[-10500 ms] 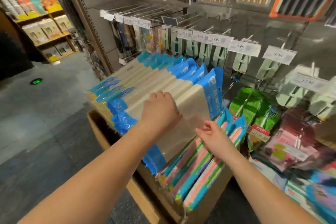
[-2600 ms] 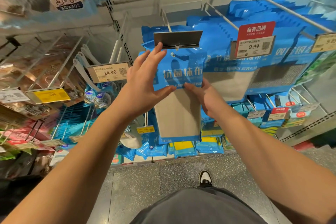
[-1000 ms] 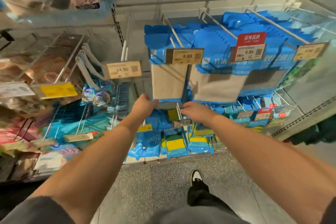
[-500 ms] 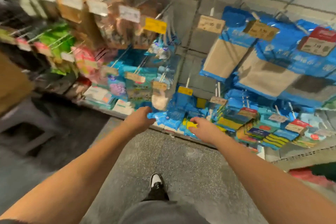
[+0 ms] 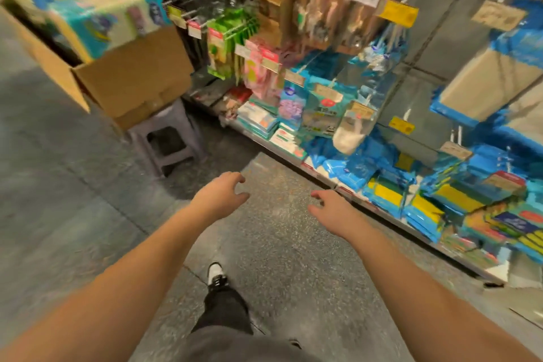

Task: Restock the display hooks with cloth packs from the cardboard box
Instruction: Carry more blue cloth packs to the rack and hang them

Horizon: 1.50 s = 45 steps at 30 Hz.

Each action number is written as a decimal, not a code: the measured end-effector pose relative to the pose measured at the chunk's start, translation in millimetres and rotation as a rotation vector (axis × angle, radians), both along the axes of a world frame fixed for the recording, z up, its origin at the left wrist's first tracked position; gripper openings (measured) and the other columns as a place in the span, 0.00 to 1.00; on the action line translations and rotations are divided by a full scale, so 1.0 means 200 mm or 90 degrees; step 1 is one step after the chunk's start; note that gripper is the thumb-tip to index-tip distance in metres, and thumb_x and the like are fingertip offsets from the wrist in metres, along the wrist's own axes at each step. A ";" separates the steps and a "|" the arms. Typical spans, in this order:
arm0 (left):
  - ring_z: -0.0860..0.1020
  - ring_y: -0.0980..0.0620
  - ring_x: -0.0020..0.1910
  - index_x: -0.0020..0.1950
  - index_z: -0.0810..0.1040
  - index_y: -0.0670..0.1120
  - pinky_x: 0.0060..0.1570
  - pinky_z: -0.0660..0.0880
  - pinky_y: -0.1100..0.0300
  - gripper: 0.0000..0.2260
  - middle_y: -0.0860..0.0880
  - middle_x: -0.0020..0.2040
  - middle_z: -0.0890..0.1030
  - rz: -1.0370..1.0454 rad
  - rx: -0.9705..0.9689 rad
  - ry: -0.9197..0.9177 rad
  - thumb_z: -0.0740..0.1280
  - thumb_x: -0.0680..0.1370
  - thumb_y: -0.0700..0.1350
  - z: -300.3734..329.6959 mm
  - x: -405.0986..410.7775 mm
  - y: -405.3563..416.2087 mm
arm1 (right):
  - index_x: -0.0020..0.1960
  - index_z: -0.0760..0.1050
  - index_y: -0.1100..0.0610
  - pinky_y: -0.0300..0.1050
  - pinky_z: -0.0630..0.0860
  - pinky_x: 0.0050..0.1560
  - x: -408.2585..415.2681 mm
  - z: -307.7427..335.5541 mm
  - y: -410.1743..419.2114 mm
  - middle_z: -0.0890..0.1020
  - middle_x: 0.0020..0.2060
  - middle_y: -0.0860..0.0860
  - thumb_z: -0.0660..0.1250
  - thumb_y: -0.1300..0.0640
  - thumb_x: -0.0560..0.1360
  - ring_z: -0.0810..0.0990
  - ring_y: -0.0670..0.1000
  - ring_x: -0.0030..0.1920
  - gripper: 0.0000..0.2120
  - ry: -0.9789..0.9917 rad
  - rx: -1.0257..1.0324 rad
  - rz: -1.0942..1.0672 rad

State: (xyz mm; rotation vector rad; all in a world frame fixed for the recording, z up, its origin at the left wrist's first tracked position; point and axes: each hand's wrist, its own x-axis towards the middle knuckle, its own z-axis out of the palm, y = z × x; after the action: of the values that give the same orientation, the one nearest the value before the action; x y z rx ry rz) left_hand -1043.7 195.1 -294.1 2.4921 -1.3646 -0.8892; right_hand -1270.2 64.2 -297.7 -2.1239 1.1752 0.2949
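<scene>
My left hand (image 5: pixel 219 200) and right hand (image 5: pixel 329 209) over floor — both empty, fingers loosely curled. Cardboard box (image 5: pixel 129 79) far left on stool (image 5: pixel 167 138), cloth packs (image 5: pixel 108 20) inside — display hooks (image 5: pixel 323 23) right.

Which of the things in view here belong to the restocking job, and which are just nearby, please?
Job: cardboard box; cloth packs inside it; hanging cloth packs on the hooks; left hand and right hand, both holding nothing.

Nearby: grey stool under the box; green packs; yellow sponges.
</scene>
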 end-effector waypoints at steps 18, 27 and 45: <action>0.74 0.49 0.66 0.71 0.72 0.47 0.62 0.71 0.54 0.19 0.48 0.68 0.74 0.131 -0.034 -0.075 0.64 0.82 0.52 0.34 2.01 0.80 | 0.73 0.68 0.51 0.47 0.71 0.65 2.24 0.30 0.48 0.74 0.69 0.49 0.62 0.47 0.81 0.74 0.51 0.66 0.22 -0.069 -0.031 0.133; 0.73 0.46 0.68 0.72 0.72 0.46 0.67 0.71 0.50 0.21 0.45 0.69 0.75 0.139 -0.061 -0.147 0.64 0.81 0.53 0.51 2.79 0.68 | 0.73 0.69 0.52 0.48 0.71 0.66 2.98 0.45 0.31 0.75 0.68 0.51 0.63 0.48 0.81 0.75 0.52 0.66 0.22 -0.100 -0.096 0.143; 0.72 0.47 0.69 0.75 0.69 0.46 0.62 0.69 0.56 0.21 0.47 0.74 0.71 0.098 -0.124 -0.197 0.62 0.83 0.52 0.95 4.29 -0.24 | 0.72 0.68 0.63 0.45 0.68 0.65 4.67 0.52 -0.49 0.74 0.68 0.58 0.66 0.53 0.79 0.74 0.56 0.67 0.25 -0.231 -0.074 0.097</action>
State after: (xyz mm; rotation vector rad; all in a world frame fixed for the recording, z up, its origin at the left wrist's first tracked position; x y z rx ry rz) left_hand -186.1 147.5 -104.1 2.6119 -1.2480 -0.3319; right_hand -335.6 -34.3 -193.1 -2.2522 0.8389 -0.0943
